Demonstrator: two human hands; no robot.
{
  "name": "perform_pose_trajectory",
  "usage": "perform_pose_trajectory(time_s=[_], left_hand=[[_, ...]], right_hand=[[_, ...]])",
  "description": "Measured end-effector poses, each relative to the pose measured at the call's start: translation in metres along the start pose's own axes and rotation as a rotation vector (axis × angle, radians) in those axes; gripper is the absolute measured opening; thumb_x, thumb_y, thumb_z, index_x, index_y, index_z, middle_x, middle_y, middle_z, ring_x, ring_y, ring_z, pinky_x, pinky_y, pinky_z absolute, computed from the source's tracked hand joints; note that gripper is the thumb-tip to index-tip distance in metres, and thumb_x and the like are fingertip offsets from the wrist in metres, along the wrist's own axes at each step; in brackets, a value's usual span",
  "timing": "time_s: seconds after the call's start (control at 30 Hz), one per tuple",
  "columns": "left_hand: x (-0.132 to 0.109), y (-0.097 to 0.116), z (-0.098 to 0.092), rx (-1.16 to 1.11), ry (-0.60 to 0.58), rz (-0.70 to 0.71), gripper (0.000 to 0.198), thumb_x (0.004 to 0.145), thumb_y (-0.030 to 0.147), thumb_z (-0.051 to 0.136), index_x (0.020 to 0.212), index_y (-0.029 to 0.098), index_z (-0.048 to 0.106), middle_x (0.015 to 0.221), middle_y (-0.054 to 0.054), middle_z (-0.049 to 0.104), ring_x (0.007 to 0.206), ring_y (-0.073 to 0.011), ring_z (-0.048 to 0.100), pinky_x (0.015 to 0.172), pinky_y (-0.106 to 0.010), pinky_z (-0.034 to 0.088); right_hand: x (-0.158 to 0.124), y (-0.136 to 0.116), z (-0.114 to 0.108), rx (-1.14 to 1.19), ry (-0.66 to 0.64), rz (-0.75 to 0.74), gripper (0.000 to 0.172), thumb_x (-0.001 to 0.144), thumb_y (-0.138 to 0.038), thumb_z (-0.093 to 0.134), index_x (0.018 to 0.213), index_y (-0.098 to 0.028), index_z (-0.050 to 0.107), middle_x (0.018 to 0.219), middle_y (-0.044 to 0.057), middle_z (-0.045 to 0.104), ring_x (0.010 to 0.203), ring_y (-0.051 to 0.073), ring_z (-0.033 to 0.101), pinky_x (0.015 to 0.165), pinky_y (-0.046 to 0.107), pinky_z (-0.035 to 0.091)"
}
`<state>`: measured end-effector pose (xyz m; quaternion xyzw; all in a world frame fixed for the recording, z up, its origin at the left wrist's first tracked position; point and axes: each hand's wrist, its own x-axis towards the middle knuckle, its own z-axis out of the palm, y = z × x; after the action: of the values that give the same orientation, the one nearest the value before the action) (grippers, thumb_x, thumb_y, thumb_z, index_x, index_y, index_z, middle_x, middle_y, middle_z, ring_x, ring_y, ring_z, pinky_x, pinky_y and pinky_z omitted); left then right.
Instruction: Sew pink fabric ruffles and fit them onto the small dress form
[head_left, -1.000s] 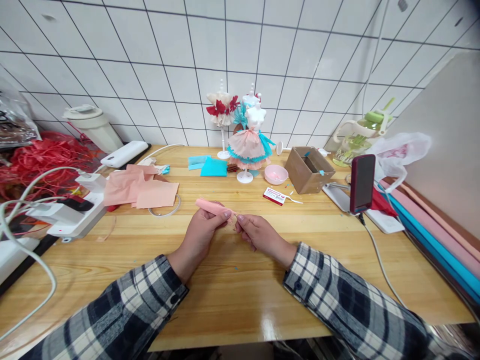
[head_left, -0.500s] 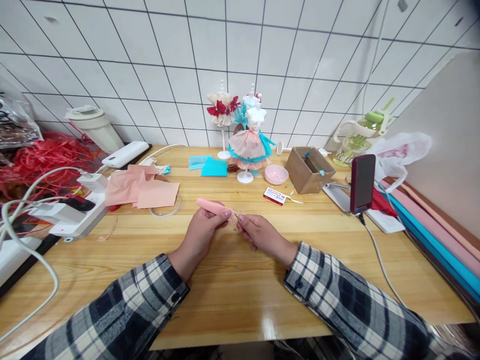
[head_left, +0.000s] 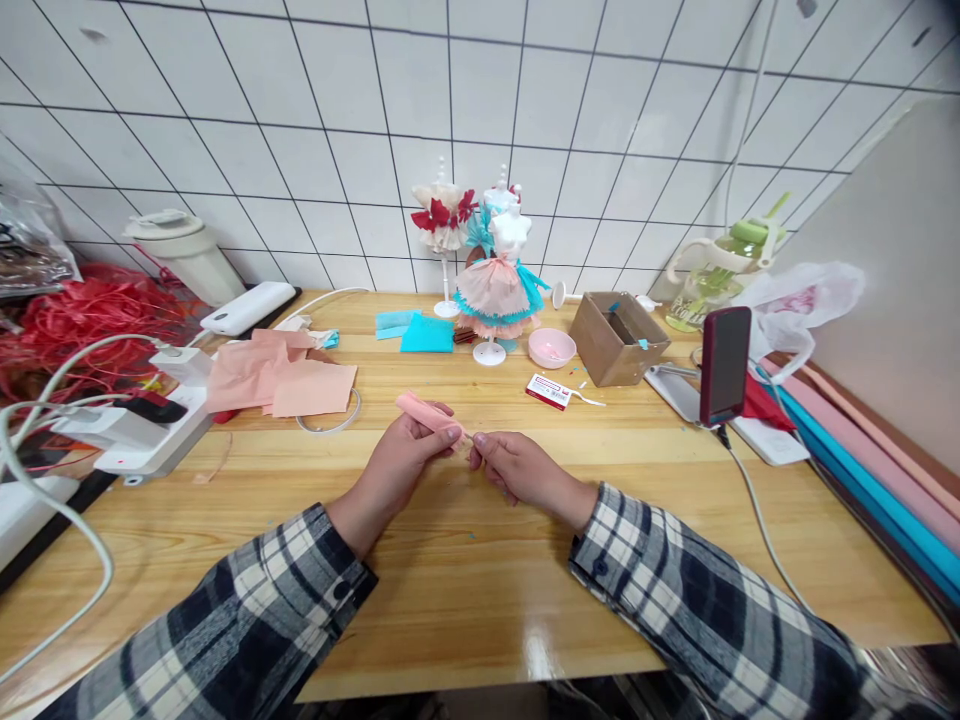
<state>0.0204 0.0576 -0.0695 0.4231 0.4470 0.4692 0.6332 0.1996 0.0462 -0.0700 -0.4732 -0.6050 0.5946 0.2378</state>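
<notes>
My left hand (head_left: 397, 460) is closed around a folded strip of peach crepe paper (head_left: 424, 410), thumb on top, the strip's far end pointing up and left. Close by on its right, my right hand (head_left: 517, 465) pinches at the strip's right end. Something thin seems to run between the two hands, too small to name. Behind them a white mini dress form (head_left: 512, 235) wears a layered peach and turquoise paper skirt (head_left: 491, 290). More peach paper sheets (head_left: 315, 388) lie to the left.
A pink bowl (head_left: 553, 346), a cardboard box (head_left: 619, 340) and a red-and-white card packet (head_left: 556, 390) sit beyond my right hand. Turquoise paper (head_left: 427, 334) lies near the stands. A phone (head_left: 725, 365) stands at right; a power strip (head_left: 161, 440) and cables lie at left.
The peach strip has tilted slightly in my left hand and shows a little wider. My right hand has shifted slightly left, still pinching at the strip's end.
</notes>
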Motion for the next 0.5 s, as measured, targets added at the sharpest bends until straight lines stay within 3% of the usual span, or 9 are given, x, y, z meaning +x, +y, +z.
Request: perform_pose_trajectory(time_s=[0.5], left_hand=[[-0.001,0.0008,0.0003,0.016,0.004,-0.003,0.043,0.065,0.033,0.082,0.095,0.017,0.054,0.068,0.004,0.061,0.063,-0.0106,0.053,0.064,-0.023,0.04]], right_hand=[[0.0,0.0003,-0.0012,0.014,-0.03,-0.005,0.044,0.094,-0.054,0.037,0.077,-0.018,0.055,0.054,-0.006,0.035,0.042,0.008,0.034,0.033,0.016,0.035]])
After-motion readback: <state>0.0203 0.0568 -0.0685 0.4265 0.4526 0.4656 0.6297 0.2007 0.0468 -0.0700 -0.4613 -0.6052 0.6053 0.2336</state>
